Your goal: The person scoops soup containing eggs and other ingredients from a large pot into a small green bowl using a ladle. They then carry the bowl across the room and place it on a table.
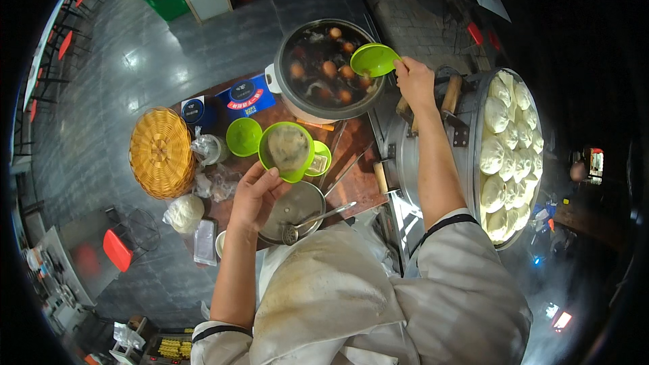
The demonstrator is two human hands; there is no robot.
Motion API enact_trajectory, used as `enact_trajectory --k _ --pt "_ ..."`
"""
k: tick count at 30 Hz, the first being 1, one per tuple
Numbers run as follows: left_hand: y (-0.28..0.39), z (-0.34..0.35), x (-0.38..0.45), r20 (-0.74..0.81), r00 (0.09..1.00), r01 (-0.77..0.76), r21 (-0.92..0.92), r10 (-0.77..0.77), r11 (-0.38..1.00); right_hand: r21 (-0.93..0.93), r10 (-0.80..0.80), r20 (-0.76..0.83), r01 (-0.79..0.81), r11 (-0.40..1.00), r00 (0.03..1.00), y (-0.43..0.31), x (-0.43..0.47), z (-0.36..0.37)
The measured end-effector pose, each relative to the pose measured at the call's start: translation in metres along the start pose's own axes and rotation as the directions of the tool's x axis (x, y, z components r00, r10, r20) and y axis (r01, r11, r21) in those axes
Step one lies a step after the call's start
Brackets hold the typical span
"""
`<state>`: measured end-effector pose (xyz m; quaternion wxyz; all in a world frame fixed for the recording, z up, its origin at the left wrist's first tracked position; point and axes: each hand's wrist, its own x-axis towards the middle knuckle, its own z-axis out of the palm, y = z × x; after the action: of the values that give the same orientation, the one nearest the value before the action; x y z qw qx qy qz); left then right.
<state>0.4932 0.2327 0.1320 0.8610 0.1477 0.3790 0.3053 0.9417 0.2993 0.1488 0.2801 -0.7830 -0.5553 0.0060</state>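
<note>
My left hand (259,191) grips the rim of a green bowl (287,151) that holds a cloudy grey-brown liquid. In my right hand (417,80) is the handle of a green ladle (374,59), tilted above the right side of a large round pot (332,110). Several brown eggs (329,69) sit in the pot's dark liquid. Below the held bowl lies a round metal lid (309,196), with a slotted spoon (324,215) across it. A second green bowl (244,137) stands left of the held one; a green container (324,151) is partly hidden behind it.
A metal steamer (474,132) full of white buns (499,149) stands close on the right, below my right forearm. Wicker baskets (159,152), plastic bags (218,182) and a blue printed sign (248,95) occupy the left of the brown table (350,187).
</note>
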Motion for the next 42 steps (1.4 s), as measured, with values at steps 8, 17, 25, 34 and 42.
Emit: enact_trajectory --k 8,17,25,34,42 --pt "0.001 -0.001 0.002 0.007 1.0 -0.002 0.003 0.002 1.0 0.028 -0.214 -0.056 0.215 0.976 0.975 -0.037 -0.024 -0.019" --pt "-0.002 -0.002 0.001 0.0 1.0 0.006 0.017 -0.006 1.0 0.08 -0.242 -0.001 0.242 0.967 0.97 -0.049 -0.038 -0.025" --pt "-0.005 0.001 -0.001 -0.003 1.0 -0.004 0.018 0.004 1.0 0.101 -0.209 0.144 0.196 0.975 0.967 -0.067 -0.044 -0.024" --pt "-0.014 0.001 0.006 -0.043 0.999 0.013 -0.014 -0.014 1.0 0.273 0.213 0.335 -0.311 0.91 0.918 -0.131 -0.078 -0.02" --pt "-0.016 0.014 0.012 0.012 1.0 0.015 -0.012 -0.015 1.0 0.301 -0.323 -0.005 0.309 0.902 0.946 -0.181 -0.134 -0.027"
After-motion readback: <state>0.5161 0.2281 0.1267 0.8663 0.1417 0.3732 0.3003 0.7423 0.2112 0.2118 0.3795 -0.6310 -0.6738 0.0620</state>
